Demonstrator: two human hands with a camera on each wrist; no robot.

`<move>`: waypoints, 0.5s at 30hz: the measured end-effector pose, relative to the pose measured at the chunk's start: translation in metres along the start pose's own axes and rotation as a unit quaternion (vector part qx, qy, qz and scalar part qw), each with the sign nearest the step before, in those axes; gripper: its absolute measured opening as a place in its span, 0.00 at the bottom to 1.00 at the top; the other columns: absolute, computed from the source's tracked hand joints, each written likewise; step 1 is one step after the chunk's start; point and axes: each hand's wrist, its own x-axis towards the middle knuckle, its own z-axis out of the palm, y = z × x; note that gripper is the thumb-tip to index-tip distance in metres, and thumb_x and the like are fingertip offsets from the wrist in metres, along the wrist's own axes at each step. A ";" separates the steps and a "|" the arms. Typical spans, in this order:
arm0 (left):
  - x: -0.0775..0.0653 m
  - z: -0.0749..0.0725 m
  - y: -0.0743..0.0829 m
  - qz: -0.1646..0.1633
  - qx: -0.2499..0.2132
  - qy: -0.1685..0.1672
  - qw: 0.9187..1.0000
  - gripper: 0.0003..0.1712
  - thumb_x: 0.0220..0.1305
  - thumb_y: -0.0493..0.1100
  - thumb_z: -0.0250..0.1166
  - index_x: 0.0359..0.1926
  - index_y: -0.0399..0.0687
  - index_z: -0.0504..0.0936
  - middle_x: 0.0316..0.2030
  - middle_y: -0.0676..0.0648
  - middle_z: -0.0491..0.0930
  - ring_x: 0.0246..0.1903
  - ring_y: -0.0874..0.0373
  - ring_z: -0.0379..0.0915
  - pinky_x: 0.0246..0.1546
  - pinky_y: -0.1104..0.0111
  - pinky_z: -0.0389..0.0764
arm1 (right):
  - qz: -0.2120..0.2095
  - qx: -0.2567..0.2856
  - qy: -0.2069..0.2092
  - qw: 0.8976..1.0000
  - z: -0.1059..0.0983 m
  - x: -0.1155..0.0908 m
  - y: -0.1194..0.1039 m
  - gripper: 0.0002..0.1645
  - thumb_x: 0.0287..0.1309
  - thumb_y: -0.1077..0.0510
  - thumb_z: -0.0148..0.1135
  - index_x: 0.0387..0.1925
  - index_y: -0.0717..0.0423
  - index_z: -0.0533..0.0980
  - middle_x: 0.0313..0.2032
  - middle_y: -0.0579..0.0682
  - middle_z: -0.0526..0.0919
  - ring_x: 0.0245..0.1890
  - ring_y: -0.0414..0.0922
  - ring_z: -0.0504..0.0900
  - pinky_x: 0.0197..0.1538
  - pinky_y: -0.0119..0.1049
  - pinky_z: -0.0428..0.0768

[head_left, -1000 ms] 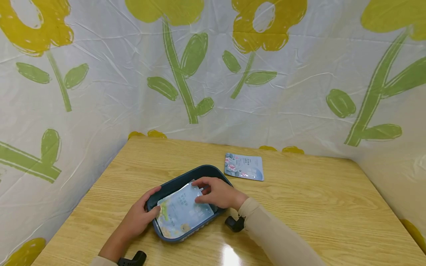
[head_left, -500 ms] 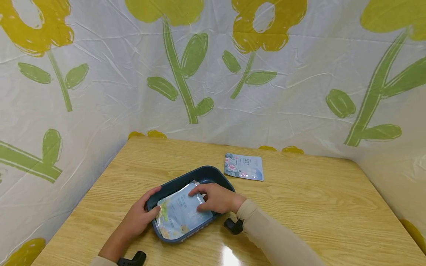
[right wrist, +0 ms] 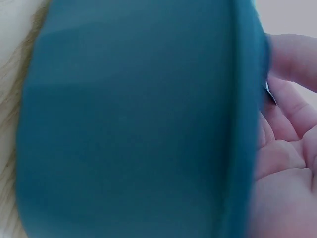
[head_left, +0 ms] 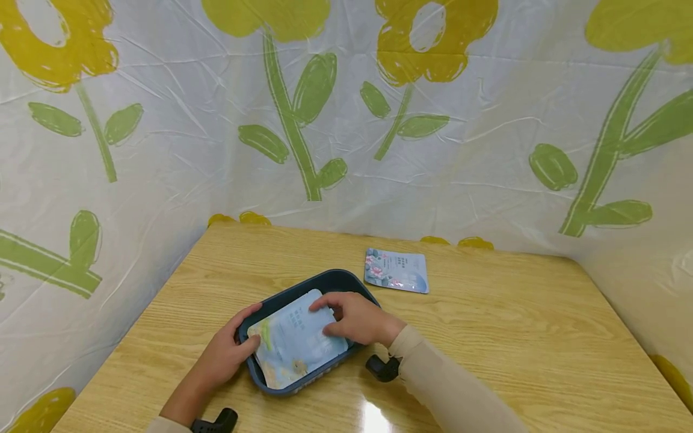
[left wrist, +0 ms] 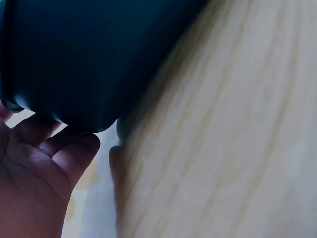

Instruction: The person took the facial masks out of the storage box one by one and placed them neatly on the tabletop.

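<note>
A dark blue-green plastic basin [head_left: 278, 391] sits at an angle on the table, with a flat light-blue sheet mask packet [head_left: 292, 343] lying face up inside. My left hand [head_left: 222, 358] grips the basin's left end, thumb over the rim by the packet and fingers outside. In the left wrist view, its fingertips touch the basin's outer wall [left wrist: 94, 64]. My right hand [head_left: 360, 319] reaches over the right end, thumb and curled fingers pinching the packet's right side. The right wrist view shows mostly basin wall [right wrist: 133, 129], which hides the fingertips.
Another light-blue packet [head_left: 396, 270] with printed flowers lies on the wood-grain table [head_left: 487, 337] behind and right of the basin. A flower-patterned sheet [head_left: 460, 180] hangs around the table's back and sides. Black devices sit at both wrists.
The packet in the basin has shifted slightly up and left, and its shiny, raised top edge now lies flatter. My right hand moved slightly with it; the left hand stays on the basin.
</note>
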 end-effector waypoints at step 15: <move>-0.001 -0.002 0.003 0.016 -0.002 0.001 1.000 0.34 0.69 0.40 0.61 0.74 0.50 0.64 0.71 0.37 0.63 0.68 0.45 0.62 0.67 0.53 0.62 | 0.026 0.102 0.082 0.991 -0.037 -0.029 0.009 0.23 0.61 0.66 0.65 0.59 0.60 0.77 0.49 0.54 0.79 0.37 0.45 0.80 0.41 0.33 0.79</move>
